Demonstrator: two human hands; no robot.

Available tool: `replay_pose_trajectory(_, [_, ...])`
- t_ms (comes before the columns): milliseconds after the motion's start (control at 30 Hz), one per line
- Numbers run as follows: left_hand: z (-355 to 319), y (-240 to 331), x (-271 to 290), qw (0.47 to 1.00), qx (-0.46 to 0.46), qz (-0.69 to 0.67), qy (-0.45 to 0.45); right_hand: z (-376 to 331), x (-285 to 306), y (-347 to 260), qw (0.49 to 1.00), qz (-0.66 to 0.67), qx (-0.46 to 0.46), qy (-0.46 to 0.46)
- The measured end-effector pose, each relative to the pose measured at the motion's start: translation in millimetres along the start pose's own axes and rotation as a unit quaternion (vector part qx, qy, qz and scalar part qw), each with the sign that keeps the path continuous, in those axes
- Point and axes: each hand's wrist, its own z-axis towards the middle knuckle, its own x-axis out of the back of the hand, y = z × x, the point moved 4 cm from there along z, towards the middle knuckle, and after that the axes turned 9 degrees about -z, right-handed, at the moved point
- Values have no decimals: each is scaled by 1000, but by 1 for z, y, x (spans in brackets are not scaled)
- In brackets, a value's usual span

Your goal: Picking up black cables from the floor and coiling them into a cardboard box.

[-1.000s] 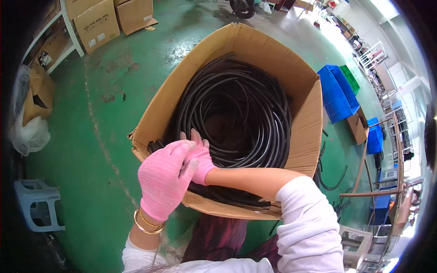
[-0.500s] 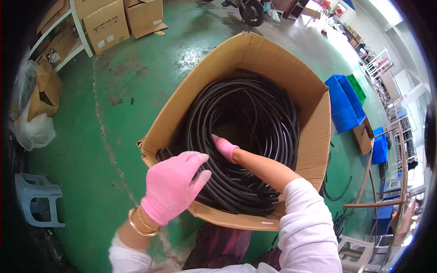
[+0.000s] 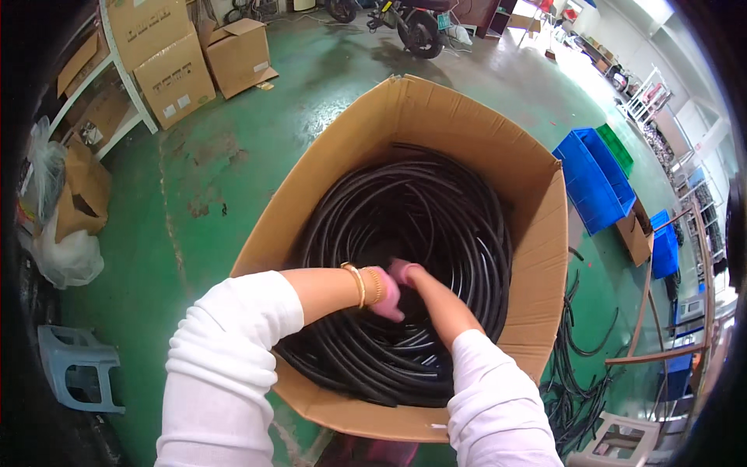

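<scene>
A large coil of thick black tubing lies inside an open cardboard box. Both hands wear pink gloves and reach into the hollow middle of the coil. My left hand comes in across the left side of the coil, gold bangles at its wrist, its fingers blurred and mostly turned out of sight. Just beyond it, close to the far inner part of the coil, is my right hand; its fingers are hidden down in the dark hollow. Whether either hand grips a strand cannot be seen.
Loose black tubing lies on the green floor right of the box. Blue crates stand farther right, beside a metal frame. A grey-blue stool is at the left. Shelving and cartons stand back left.
My left hand has moved from the box's near-left edge into the coil's middle. My right hand has shifted slightly right and deeper. The view has shifted a little.
</scene>
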Motion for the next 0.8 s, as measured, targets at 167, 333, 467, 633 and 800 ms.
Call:
replay_pose_trajectory(167, [8,-38,-51,975,53,-40,-213,-17,112,-4,979,47,-151,130])
replay_pose_trajectory(333, [11,-32,-52,969,120,-4,-217,-34,132,-12,992,-60,-112,23])
replay_pose_trajectory(467, [-7,-40,-58,974,131,-6,-186,-46,165,-99,969,-118,36,-214])
replay_pose_trajectory(633, [-36,-11,6,986,110,-76,-98,-168,275,-174,974,-132,184,29])
replay_pose_trajectory(800, [-82,72,-7,985,13,65,-161,-405,314,-164,951,88,136,263])
